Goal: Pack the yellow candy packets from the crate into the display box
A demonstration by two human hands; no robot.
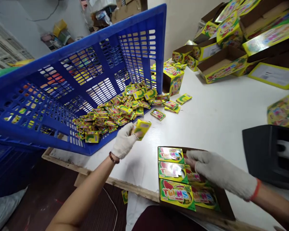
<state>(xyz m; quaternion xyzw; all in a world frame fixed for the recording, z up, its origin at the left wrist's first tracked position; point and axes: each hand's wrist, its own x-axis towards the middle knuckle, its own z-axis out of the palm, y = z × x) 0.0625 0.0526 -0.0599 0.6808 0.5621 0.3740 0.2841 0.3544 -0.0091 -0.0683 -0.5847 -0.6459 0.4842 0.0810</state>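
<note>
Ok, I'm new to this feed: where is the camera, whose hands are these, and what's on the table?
It is one picture from a camera on the worker's head, looking down at their own two gloved hands; no machine here. The left hand pinches a small yellow packet. The right hand lies flat, fingers open, on packets marked TWINS in an open display box. On the white table a blue plastic crate, tipped on its side, spills a heap of loose packets. Printed cartons are piled at the far right. The other gloved hand, on the dark tray, is someone else's.
</note>
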